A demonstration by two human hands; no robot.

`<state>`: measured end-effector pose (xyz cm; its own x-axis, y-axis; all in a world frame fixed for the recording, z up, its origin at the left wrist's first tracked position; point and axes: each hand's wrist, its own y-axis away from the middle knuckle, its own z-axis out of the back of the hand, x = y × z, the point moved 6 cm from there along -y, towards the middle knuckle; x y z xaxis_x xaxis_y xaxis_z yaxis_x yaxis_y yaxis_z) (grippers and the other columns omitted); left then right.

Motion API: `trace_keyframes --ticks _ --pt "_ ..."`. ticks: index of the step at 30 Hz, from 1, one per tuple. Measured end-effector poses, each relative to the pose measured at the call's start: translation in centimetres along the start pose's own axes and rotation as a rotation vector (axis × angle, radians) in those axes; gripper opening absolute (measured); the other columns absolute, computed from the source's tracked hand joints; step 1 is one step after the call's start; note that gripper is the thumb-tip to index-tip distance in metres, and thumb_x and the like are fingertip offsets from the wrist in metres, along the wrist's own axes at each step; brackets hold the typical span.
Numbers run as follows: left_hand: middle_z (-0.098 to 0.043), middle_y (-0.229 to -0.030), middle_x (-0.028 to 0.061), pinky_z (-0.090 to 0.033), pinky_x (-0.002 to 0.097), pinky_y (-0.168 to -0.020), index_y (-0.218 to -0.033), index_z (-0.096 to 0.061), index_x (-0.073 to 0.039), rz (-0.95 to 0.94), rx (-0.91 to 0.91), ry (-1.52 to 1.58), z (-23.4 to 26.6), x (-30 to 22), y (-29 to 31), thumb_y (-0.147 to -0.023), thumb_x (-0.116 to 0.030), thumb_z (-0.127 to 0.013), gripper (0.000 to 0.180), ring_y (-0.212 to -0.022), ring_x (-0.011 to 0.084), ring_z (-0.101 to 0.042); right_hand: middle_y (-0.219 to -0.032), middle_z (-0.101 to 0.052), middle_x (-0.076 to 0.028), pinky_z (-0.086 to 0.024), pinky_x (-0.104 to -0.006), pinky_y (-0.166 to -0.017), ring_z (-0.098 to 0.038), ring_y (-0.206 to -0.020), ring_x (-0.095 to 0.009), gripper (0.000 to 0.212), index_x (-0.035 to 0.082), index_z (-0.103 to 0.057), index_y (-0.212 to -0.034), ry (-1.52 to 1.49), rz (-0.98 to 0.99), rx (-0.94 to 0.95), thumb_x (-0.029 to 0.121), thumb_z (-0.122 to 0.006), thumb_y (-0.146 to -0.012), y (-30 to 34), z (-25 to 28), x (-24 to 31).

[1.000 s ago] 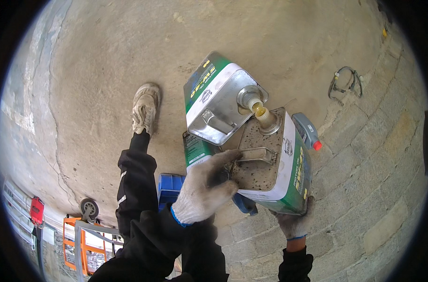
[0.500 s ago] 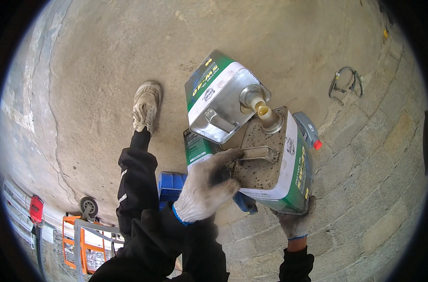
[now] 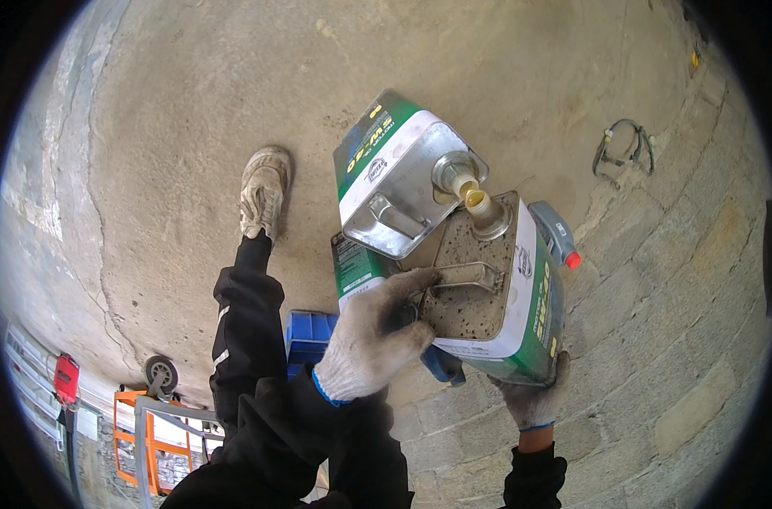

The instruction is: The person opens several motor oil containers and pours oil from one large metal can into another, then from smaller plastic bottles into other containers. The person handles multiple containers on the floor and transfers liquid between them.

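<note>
Grips bottom edge of grimy-topped metal canister [image 3: 506, 310] with gloved right hand [image 3: 534, 401], thumb up along the side, remaining fingers hidden underneath. Places gloved left hand [image 3: 365, 346] at opposite edge, fingers bent, one fingertip against near end of the flat metal handle [image 3: 467, 276]. Can't tell whether closed around handle or just pressed to it.

Just beyond, clean-topped metal canister [image 3: 407, 182], same green-and-white kind, angled toward the first, with its own handle [image 3: 397, 217] and top turned toward camera. Near spout [image 3: 483, 214] and far spout [image 3: 460, 181] mouth to mouth; can't tell if actually touching. Amber liquid [image 3: 472, 198] at the meeting point. Grit and dark specks over grimy top, around handle.

Below clean-topped canister, partly covered, green printed panel [image 3: 356, 263] with white band; can't tell if part of a third canister. Just right of grimy-topped canister, grey plastic bottle [image 3: 554, 233] with red cap [image 3: 573, 261], lying down. Near left wrist, blue plastic bin [image 3: 308, 332].

Farther off: loop of dark cable [image 3: 623, 153] at upper right, by grey block wall [image 3: 657, 288]. At left, pale lace-up shoe [image 3: 263, 195] on concrete floor [image 3: 174, 127]; lower left, small wheel [image 3: 160, 373] and orange metal frame [image 3: 153, 450].
</note>
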<state>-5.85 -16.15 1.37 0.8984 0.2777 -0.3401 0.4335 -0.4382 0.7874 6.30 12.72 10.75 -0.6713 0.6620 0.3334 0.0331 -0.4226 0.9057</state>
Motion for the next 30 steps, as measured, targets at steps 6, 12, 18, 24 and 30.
trace_keyframes --ticks 6,12,18,24,30 --pt "-0.067 -0.117 0.0213 -0.051 0.0354 -0.097 -0.137 -0.056 0.01 0.002 0.011 -0.002 0.09 -0.03 -0.07 -0.077 -0.006 -0.066 0.062 -0.107 0.0243 -0.064 -0.155 -0.045 -0.014 -0.038 -0.0698 -0.106 -0.045 -0.14 -0.042 0.077 0.02 -0.038 -0.157 0.025 0.013 0.003 0.067 -0.041 -0.097 0.03 -0.06 0.15" --pt "-0.064 -0.101 0.0094 -0.06 0.0276 -0.075 -0.143 -0.052 0.007 0.002 0.046 -0.029 0.12 -0.13 -0.11 -0.08 -0.006 -0.06 0.065 -0.074 0.0102 -0.064 -0.156 -0.045 -0.014 -0.037 -0.0697 -0.107 -0.044 -0.14 -0.041 0.078 0.02 -0.038 -0.157 0.016 0.004 0.018 0.068 -0.042 -0.096 0.0 0.01 0.02" --pt "-0.067 -0.118 0.0204 -0.05 0.0348 -0.097 -0.137 -0.056 0.01 -0.018 0.011 0.004 0.18 -0.11 -0.08 -0.078 -0.007 -0.066 0.062 -0.107 0.0231 -0.064 -0.156 -0.045 -0.013 -0.036 -0.067 -0.106 -0.045 -0.139 -0.039 0.077 0.02 -0.04 -0.156 0.008 -0.015 -0.008 0.068 -0.04 -0.096 0.19 0.27 -0.05" --pt "-0.067 -0.117 0.0198 -0.051 0.0346 -0.095 -0.137 -0.056 0.01 -0.008 0.024 -0.041 0.17 -0.16 -0.05 -0.078 -0.007 -0.066 0.063 -0.105 0.023 -0.064 -0.159 -0.038 -0.013 -0.033 -0.068 -0.11 -0.038 -0.144 -0.04 0.081 0.021 -0.034 -0.159 0.054 -0.004 0.064 0.07 -0.041 -0.095 0.12 0.02 0.18" --pt "-0.066 -0.092 0.0067 -0.052 0.0238 -0.069 -0.143 -0.051 0.009 -0.007 0.049 -0.023 0.07 -0.24 -0.27 -0.078 -0.012 -0.064 0.07 -0.071 0.0099 -0.062 -0.16 -0.036 -0.013 -0.033 -0.0715 -0.109 -0.036 -0.145 -0.043 0.081 0.02 -0.032 -0.16 0.03 0.0 0.016 0.068 -0.043 -0.095 0.1 0.75 0.39"
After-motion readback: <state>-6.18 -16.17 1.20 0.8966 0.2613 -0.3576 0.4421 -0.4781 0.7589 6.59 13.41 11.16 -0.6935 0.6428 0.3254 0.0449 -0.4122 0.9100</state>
